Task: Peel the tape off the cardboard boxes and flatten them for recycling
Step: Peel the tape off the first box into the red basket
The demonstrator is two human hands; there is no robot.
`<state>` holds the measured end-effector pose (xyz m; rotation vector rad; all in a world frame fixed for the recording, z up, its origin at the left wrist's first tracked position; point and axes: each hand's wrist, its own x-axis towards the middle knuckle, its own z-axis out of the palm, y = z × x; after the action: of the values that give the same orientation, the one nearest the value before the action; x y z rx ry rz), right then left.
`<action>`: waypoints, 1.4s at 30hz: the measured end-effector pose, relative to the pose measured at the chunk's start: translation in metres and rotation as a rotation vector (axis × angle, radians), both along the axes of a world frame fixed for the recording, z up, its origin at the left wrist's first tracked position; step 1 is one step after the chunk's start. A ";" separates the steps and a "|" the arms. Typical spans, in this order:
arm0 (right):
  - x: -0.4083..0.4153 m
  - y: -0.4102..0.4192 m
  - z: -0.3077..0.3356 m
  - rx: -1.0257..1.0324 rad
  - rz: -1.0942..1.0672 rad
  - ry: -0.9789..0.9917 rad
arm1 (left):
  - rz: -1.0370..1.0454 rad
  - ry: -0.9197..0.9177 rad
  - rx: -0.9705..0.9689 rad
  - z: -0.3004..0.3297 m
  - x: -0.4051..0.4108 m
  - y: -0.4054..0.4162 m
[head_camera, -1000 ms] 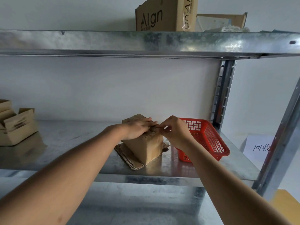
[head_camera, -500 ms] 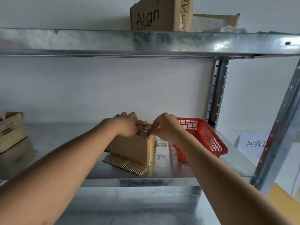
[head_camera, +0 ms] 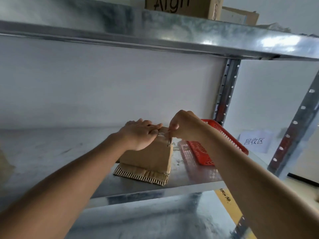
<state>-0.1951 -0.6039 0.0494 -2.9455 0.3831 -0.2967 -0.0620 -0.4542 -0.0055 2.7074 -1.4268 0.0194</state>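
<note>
A small brown cardboard box (head_camera: pixel 151 157) stands on the metal shelf (head_camera: pixel 51 152), on top of a flat piece of corrugated cardboard (head_camera: pixel 141 175). My left hand (head_camera: pixel 139 135) lies flat on the box's top with its fingers stretched out, pressing it down. My right hand (head_camera: pixel 183 126) is at the top right corner of the box, fingers curled and pinching the tape (head_camera: pixel 168 138) there. The strip runs down the box's right edge. The box's top is mostly hidden under my hands.
A red plastic basket (head_camera: pixel 224 137) sits right of the box, behind my right forearm. A larger printed box (head_camera: pixel 183 6) stands on the upper shelf (head_camera: pixel 172 30). Perforated steel posts (head_camera: pixel 226 90) rise at the right. A white paper sign (head_camera: pixel 254 141) lies beyond the rack.
The view has tilted and drawn closer. My left hand has flattened onto the box top, and my right hand has lifted a little at the top right corner while pinching the tape.
</note>
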 end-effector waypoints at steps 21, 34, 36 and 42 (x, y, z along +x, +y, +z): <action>-0.006 0.049 0.012 -0.697 0.206 0.270 | -0.038 0.043 -0.022 -0.003 -0.003 0.003; -0.006 0.000 0.006 -0.231 0.199 0.031 | -0.027 0.034 0.045 0.003 -0.005 0.003; -0.009 -0.006 -0.001 -0.169 0.195 -0.030 | -0.028 0.041 0.062 0.004 -0.005 0.003; -0.016 -0.015 -0.010 0.022 0.136 -0.118 | -0.042 0.029 0.108 0.015 -0.002 -0.005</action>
<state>-0.2114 -0.6194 0.0390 -2.8969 0.1682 -0.4423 -0.0639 -0.4592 0.0093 2.7493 -1.5180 -0.1012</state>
